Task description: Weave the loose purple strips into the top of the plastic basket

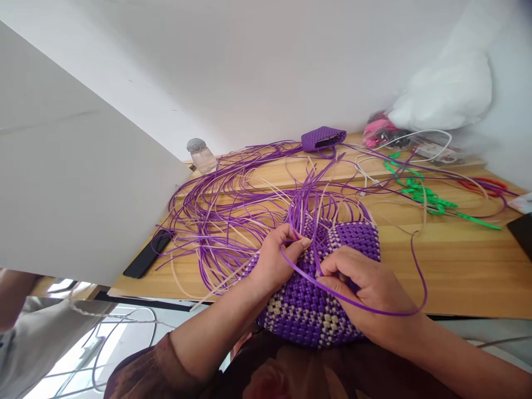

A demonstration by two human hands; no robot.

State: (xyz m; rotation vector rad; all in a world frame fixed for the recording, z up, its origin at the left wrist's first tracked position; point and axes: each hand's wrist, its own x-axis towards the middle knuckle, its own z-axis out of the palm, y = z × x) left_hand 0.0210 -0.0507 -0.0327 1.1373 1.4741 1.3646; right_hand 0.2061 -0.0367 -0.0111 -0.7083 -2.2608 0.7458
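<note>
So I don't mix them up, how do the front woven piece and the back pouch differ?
The woven piece mixes purple and cream; the pouch looks plain purple. The woven piece looks larger than the pouch. The woven piece is in front; the pouch lies farther back. Both look woven and mostly purple.

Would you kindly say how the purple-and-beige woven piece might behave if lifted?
The woven piece would probably hold its shape, its weave looking dense. Its loose strips would likely trail and tangle, since they already cross one another.
</note>
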